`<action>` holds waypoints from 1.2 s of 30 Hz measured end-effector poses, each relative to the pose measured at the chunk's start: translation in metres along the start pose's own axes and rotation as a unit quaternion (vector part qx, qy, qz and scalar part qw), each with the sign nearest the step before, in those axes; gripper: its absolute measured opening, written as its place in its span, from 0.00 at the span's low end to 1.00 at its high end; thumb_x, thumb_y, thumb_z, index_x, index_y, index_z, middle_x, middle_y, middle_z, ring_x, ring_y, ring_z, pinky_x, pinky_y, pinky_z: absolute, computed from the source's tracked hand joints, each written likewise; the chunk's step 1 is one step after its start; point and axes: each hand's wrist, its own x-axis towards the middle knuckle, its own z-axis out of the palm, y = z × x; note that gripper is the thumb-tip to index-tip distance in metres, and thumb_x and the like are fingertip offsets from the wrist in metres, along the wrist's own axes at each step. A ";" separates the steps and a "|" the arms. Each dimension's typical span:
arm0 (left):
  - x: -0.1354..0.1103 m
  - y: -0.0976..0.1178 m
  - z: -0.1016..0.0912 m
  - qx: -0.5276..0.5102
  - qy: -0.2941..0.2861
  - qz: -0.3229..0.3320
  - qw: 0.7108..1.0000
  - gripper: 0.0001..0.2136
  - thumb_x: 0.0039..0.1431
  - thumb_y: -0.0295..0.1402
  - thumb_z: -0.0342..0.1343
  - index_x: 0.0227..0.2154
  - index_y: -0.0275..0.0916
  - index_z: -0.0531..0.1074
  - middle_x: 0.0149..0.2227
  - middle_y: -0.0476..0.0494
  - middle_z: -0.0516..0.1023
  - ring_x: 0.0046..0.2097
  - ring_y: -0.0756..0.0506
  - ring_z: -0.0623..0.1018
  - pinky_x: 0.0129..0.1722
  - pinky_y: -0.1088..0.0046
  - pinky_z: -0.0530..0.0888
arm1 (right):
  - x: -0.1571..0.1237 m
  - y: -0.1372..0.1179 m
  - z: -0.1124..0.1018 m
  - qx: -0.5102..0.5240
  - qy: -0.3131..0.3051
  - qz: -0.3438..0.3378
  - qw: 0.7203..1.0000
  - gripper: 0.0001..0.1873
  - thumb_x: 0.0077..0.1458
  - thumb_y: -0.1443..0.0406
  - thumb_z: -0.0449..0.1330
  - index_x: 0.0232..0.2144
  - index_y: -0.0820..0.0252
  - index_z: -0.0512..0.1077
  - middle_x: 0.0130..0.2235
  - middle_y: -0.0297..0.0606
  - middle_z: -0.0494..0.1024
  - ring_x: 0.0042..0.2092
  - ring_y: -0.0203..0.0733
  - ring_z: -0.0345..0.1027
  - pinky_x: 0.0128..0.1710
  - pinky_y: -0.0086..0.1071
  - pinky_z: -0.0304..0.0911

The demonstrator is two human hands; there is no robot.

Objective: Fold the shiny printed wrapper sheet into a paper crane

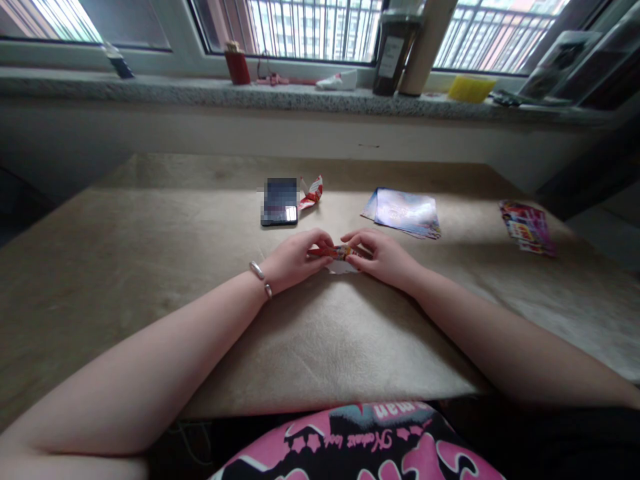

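Observation:
Both of my hands meet over a small piece of printed paper [342, 252], red and yellow on top with a white part showing below. My left hand [296, 257], with a silver bangle [257, 271] at the wrist, pinches its left end. The right end is between the thumb and fingers of my right hand [386, 259]. My fingers cover much of the paper, so its full shape is hidden. Just beyond my left hand lie a dark phone [280, 201] and a red-and-white folded paper piece [312, 193] with pointed tips.
A stack of glossy pale-blue sheets [407, 212] lies beyond my right hand. Farther right are colourful printed papers [528, 228] on the beige tabletop [150, 267]. On the windowsill [300, 95] stand a red container [237, 64], a dark jar [393, 55] and a yellow item [471, 88].

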 end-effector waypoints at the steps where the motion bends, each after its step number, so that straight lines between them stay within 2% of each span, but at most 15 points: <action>1: 0.000 -0.001 0.000 -0.008 0.012 0.012 1.000 0.07 0.55 0.31 0.54 0.36 0.36 0.66 0.36 0.46 0.74 0.36 0.51 0.75 0.35 0.76 0.72 | 0.000 -0.001 0.000 -0.001 0.009 -0.012 1.000 0.02 0.49 0.67 0.60 0.29 0.58 0.69 0.41 0.39 0.77 0.43 0.41 0.69 0.45 0.39 0.64; 5: 0.001 -0.003 -0.002 0.083 0.060 0.098 0.990 0.05 0.55 0.29 0.54 0.35 0.37 0.69 0.33 0.46 0.74 0.35 0.50 0.73 0.34 0.76 0.71 | -0.001 -0.002 -0.003 -0.050 0.053 -0.068 0.995 0.02 0.49 0.69 0.59 0.28 0.57 0.69 0.39 0.37 0.77 0.41 0.40 0.69 0.44 0.38 0.64; 8: 0.003 -0.001 -0.005 0.142 0.058 0.159 0.975 0.05 0.58 0.30 0.51 0.32 0.37 0.71 0.32 0.45 0.74 0.35 0.50 0.72 0.36 0.74 0.70 | -0.003 -0.004 -0.006 -0.099 0.058 -0.108 0.987 0.02 0.51 0.68 0.58 0.28 0.57 0.70 0.39 0.37 0.77 0.42 0.41 0.68 0.45 0.38 0.63; 11: 0.004 0.001 -0.007 0.192 0.023 0.186 0.963 0.07 0.60 0.30 0.49 0.34 0.38 0.72 0.35 0.44 0.75 0.36 0.49 0.72 0.38 0.72 0.69 | -0.003 -0.006 -0.008 -0.136 0.027 -0.134 0.981 0.04 0.52 0.69 0.56 0.28 0.56 0.70 0.39 0.37 0.77 0.43 0.42 0.67 0.46 0.38 0.62; 17: 0.001 0.002 -0.010 0.220 -0.090 0.207 0.949 0.08 0.59 0.31 0.50 0.38 0.40 0.73 0.39 0.44 0.75 0.41 0.48 0.71 0.43 0.71 0.68 | -0.002 -0.004 -0.013 -0.113 -0.109 -0.175 0.972 0.04 0.52 0.66 0.56 0.30 0.54 0.72 0.37 0.36 0.77 0.47 0.42 0.66 0.48 0.37 0.63; 21: 0.000 0.004 -0.010 0.221 -0.121 0.206 0.946 0.10 0.59 0.35 0.51 0.39 0.39 0.73 0.39 0.42 0.75 0.41 0.47 0.72 0.43 0.69 0.69 | -0.001 -0.005 -0.015 -0.077 -0.148 -0.166 0.972 0.05 0.51 0.62 0.59 0.32 0.55 0.72 0.38 0.38 0.77 0.46 0.43 0.67 0.46 0.39 0.64; 25: 0.000 0.006 -0.011 0.224 -0.124 0.206 0.945 0.10 0.58 0.36 0.52 0.38 0.40 0.74 0.39 0.42 0.74 0.41 0.47 0.72 0.43 0.69 0.69 | -0.001 -0.005 -0.015 -0.049 -0.147 -0.155 0.976 0.05 0.54 0.65 0.56 0.32 0.55 0.73 0.38 0.38 0.77 0.44 0.41 0.68 0.47 0.37 0.64; 30: 0.000 0.007 -0.010 0.228 -0.119 0.215 0.942 0.10 0.59 0.37 0.51 0.39 0.41 0.74 0.39 0.42 0.75 0.42 0.47 0.72 0.43 0.70 0.69 | -0.001 -0.001 -0.012 -0.077 -0.116 -0.147 0.979 0.06 0.55 0.66 0.55 0.32 0.57 0.73 0.42 0.39 0.77 0.46 0.41 0.67 0.49 0.38 0.62; 36: 0.002 0.005 -0.011 0.246 -0.104 0.212 0.940 0.10 0.60 0.29 0.48 0.38 0.42 0.74 0.40 0.44 0.75 0.42 0.48 0.71 0.44 0.70 0.68 | -0.001 0.004 -0.007 -0.080 -0.100 -0.117 0.985 0.05 0.53 0.67 0.56 0.34 0.56 0.72 0.45 0.39 0.76 0.48 0.41 0.67 0.51 0.40 0.61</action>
